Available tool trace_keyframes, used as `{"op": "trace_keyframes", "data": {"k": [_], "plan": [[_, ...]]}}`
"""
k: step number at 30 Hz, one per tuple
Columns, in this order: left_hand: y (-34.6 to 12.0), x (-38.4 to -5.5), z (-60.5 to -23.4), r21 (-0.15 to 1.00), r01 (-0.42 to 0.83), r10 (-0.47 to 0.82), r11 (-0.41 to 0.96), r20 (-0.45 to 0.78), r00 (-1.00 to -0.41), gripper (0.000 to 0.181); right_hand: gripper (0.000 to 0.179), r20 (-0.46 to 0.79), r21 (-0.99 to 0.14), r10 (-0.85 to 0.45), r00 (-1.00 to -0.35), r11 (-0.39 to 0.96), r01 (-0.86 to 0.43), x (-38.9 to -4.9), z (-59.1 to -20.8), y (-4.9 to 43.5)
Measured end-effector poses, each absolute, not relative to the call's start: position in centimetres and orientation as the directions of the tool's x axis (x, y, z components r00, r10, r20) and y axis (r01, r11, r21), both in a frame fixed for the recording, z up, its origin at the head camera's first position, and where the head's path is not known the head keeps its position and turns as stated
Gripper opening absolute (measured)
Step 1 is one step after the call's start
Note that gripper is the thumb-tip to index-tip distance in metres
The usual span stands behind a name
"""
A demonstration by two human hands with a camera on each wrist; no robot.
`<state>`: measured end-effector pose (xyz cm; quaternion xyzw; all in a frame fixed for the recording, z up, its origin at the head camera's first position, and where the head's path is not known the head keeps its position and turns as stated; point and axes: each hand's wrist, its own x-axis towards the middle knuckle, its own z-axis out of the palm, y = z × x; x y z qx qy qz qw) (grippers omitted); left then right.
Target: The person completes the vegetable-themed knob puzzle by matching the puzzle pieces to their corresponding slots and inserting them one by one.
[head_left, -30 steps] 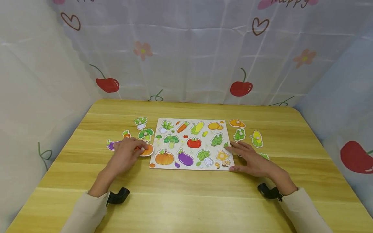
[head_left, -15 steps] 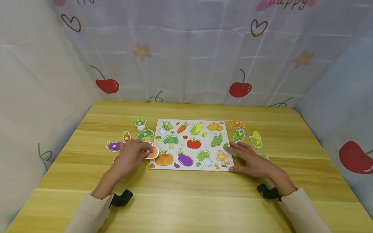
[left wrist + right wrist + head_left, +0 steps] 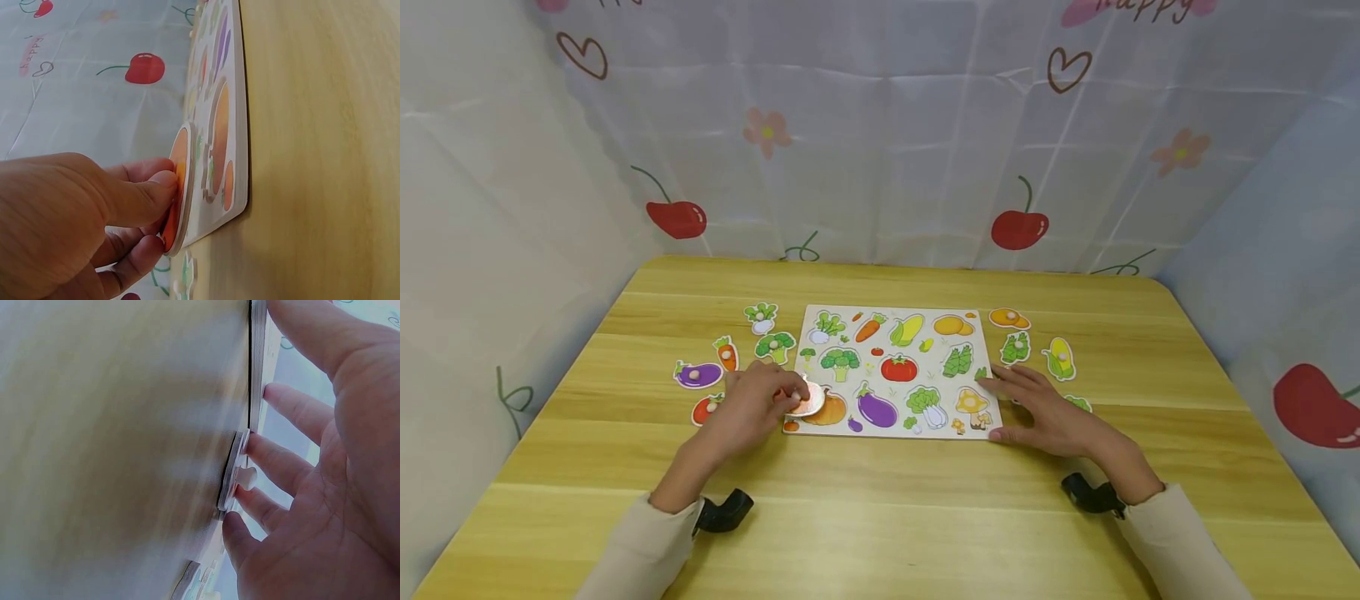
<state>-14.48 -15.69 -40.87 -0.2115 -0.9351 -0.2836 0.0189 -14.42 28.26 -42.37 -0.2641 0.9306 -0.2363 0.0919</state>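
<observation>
My left hand pinches a pumpkin puzzle piece by its knob side, thumb and fingertips together. The piece is tilted over the lower left corner of the wooden vegetable puzzle board, partly covering the printed pumpkin recess. In the left wrist view it stands clear of the board's face. My right hand lies with fingers spread at the board's right edge, thumb by the lower right corner and holding nothing. Below those fingers, the right wrist view has a knobbed piece beside the board, mostly hidden from the head view.
Left of the board lie radish, broccoli, carrot, eggplant and tomato pieces. Potato, green leafy, corn and partly hidden green pieces lie right. A curtain hangs behind the table.
My left hand has carried the pumpkin piece rightward from beside the board to over its lower left corner, uncovering the carrot and tomato pieces. My right hand has stayed in place.
</observation>
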Motion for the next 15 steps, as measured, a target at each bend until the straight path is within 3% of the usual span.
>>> {"op": "trace_keyframes", "data": {"k": [15], "plan": [[-14.3,-14.3,-41.4,0.494,0.437,0.433,0.752,0.13,-0.892,0.018,0.077,-0.06,-0.495,-0.529,-0.846,0.752,-0.435,-14.4,-42.3,28.2]]}}
